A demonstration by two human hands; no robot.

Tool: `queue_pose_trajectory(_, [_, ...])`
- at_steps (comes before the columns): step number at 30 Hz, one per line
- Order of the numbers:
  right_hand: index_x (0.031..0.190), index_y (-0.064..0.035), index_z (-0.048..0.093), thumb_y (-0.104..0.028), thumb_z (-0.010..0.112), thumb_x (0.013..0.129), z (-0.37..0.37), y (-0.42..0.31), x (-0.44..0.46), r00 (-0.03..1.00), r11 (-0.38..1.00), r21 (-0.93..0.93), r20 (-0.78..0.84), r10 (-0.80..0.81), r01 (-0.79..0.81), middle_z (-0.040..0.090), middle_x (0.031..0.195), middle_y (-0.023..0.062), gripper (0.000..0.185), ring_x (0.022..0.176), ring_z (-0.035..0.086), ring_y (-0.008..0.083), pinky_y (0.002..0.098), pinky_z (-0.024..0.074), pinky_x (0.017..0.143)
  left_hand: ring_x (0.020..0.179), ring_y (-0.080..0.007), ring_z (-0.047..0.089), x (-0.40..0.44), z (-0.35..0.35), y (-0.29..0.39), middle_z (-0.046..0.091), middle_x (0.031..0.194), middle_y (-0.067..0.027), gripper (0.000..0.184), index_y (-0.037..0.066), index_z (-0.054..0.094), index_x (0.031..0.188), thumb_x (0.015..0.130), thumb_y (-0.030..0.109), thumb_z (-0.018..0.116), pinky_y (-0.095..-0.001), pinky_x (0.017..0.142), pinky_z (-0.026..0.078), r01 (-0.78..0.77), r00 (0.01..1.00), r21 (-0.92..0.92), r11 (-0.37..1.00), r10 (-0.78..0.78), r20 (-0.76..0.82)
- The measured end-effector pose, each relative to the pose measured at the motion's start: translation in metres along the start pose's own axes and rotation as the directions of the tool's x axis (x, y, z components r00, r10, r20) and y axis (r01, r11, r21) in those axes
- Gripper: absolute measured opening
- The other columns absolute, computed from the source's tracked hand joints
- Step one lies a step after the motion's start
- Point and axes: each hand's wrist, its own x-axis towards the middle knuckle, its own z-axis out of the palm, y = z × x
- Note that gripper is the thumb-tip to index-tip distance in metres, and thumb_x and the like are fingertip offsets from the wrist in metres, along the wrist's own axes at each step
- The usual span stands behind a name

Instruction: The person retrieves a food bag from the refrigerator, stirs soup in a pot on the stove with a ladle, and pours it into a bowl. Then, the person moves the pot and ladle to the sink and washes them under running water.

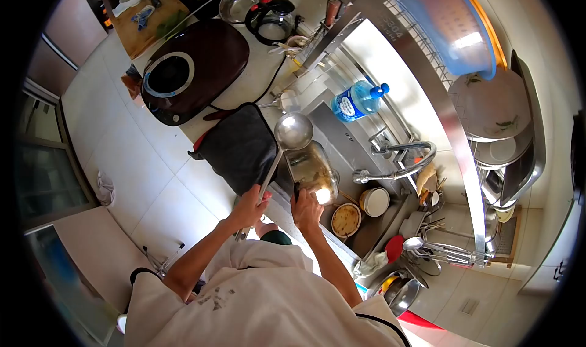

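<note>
My left hand (247, 206) is closed around the long handle of a metal ladle (293, 131), whose round bowl is at the far end, over the near left sink edge. My right hand (306, 211) is closed at the black handle of a shiny pan-like vessel (310, 167) with brownish stains. The ladle bowl is close to this vessel's far edge; I cannot tell whether they touch. To the left of the ladle lies a black square, cloth-like piece (238, 148). A round container with a browned surface (346, 220) and a white-topped container (374, 201) stand in the sink.
A curved faucet (403, 160) reaches over the sink (332, 127). Behind it stands a blue-capped bottle (354, 101). A dark red appliance (213, 60) and a glass kettle (273, 26) occupy the left counter. A metal rack (436, 93) holding dishes overhangs the right side.
</note>
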Motion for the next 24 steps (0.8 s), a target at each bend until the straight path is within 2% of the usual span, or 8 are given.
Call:
queue_pose_trajectory(5, [0.084, -0.004, 0.053, -0.026, 0.061, 0.084, -0.001, 0.0, 0.0, 0.999, 1.0, 0.023, 0.052, 0.0, -0.001, 0.061, 0.081, 0.0175, 0.024, 0.084, 0.06, 0.0352, 0.0514, 0.0475, 0.062, 0.096, -0.0385, 0.062, 0.001, 0.011, 0.009, 0.064, 0.1, -0.0229, 0.026, -0.004, 0.047, 0.1, 0.085, 0.01, 0.062, -0.0396, 0.081, 0.049, 0.035, 0.999, 0.085, 0.996, -0.036, 0.016])
queue_pose_trajectory(9, [0.083, -0.0062, 0.053, -0.027, 0.06, 0.085, 0.004, 0.009, 0.0, 1.0, 0.998, 0.065, -0.009, -0.004, 0.004, 0.061, 0.078, 0.0156, 0.022, 0.08, 0.061, 0.035, 0.0494, 0.0486, 0.06, 0.092, -0.0364, 0.064, 0.0, 0.02, 0.016, 0.064, 0.095, -0.0199, 0.023, -0.002, 0.049, 0.099, 0.086, 0.012, 0.061, -0.0383, 0.078, 0.05, 0.002, 1.0, 0.076, 0.997, 0.0, -0.018])
queue_pose_trajectory(13, [0.085, -0.0042, 0.057, -0.027, 0.059, 0.088, -0.001, 0.044, 0.019, 0.956, 0.965, 0.256, -0.266, 0.126, -0.056, 0.061, 0.077, 0.0206, 0.023, 0.072, 0.061, 0.0392, 0.0485, 0.0469, 0.061, 0.092, -0.0365, 0.063, -0.004, 0.023, 0.033, 0.064, 0.096, -0.0202, 0.021, -0.002, 0.049, 0.098, 0.087, 0.013, 0.06, -0.0382, 0.078, 0.049, 0.047, 0.999, 0.124, 0.991, -0.045, -0.022])
queue_pose_trajectory(14, [0.088, -0.003, 0.06, -0.028, 0.058, 0.09, 0.004, 0.062, 0.027, 0.941, 0.916, 0.37, -0.228, 0.251, -0.154, 0.061, 0.077, 0.0237, 0.025, 0.07, 0.06, 0.0417, 0.0476, 0.0463, 0.061, 0.092, -0.0365, 0.063, -0.004, 0.024, 0.034, 0.064, 0.096, -0.0202, 0.02, -0.002, 0.049, 0.098, 0.088, 0.013, 0.059, -0.038, 0.078, 0.049, 0.075, 0.997, 0.137, 0.988, -0.072, -0.025])
queue_pose_trajectory(15, [0.088, -0.0016, 0.06, -0.029, 0.056, 0.092, 0.001, 0.073, 0.032, 0.917, 0.885, 0.4, -0.21, 0.34, -0.237, 0.062, 0.07, 0.0198, 0.028, 0.061, 0.061, 0.0345, 0.0429, 0.0468, 0.058, 0.092, -0.0362, 0.063, -0.005, 0.026, 0.031, 0.064, 0.096, -0.0202, 0.02, -0.002, 0.049, 0.098, 0.088, 0.013, 0.059, -0.0379, 0.078, 0.049, 0.061, 0.998, 0.134, 0.989, -0.058, -0.028])
queue_pose_trajectory(17, [0.083, -0.0012, 0.058, -0.03, 0.054, 0.094, 0.015, 0.112, 0.036, 0.899, 0.655, 0.715, -0.086, 0.429, -0.245, 0.061, 0.064, 0.0103, 0.031, 0.054, 0.059, 0.0216, 0.0341, 0.0453, 0.049, 0.092, -0.0356, 0.063, -0.005, 0.033, 0.022, 0.064, 0.096, -0.0202, 0.019, -0.002, 0.049, 0.098, 0.088, 0.013, 0.058, -0.0376, 0.078, 0.049, 0.035, 0.999, 0.128, 0.991, -0.03, -0.037])
queue_pose_trajectory(20, [0.079, -0.0034, 0.055, -0.031, 0.052, 0.095, 0.031, 0.144, 0.032, 0.86, 0.321, 0.896, 0.116, 0.497, -0.306, 0.057, 0.063, 0.0032, 0.032, 0.054, 0.054, 0.0116, 0.0251, 0.041, 0.043, 0.092, -0.0349, 0.064, -0.007, 0.039, 0.028, 0.064, 0.096, -0.0199, 0.019, -0.002, 0.049, 0.097, 0.088, 0.012, 0.058, -0.0374, 0.079, 0.049, 0.065, 0.998, 0.109, 0.992, -0.063, -0.024])
queue_pose_trajectory(24, [0.079, -0.0052, 0.054, -0.03, 0.052, 0.096, 0.039, 0.189, 0.023, 0.837, -0.008, 0.951, 0.277, 0.472, -0.31, 0.057, 0.067, 0.0058, 0.03, 0.052, 0.053, 0.012, 0.0233, 0.0387, 0.039, 0.091, -0.0359, 0.063, -0.005, 0.046, 0.028, 0.064, 0.095, -0.021, 0.02, -0.003, 0.048, 0.098, 0.088, 0.012, 0.058, -0.0381, 0.078, 0.049, 0.062, 0.998, 0.134, 0.989, -0.063, 0.007])
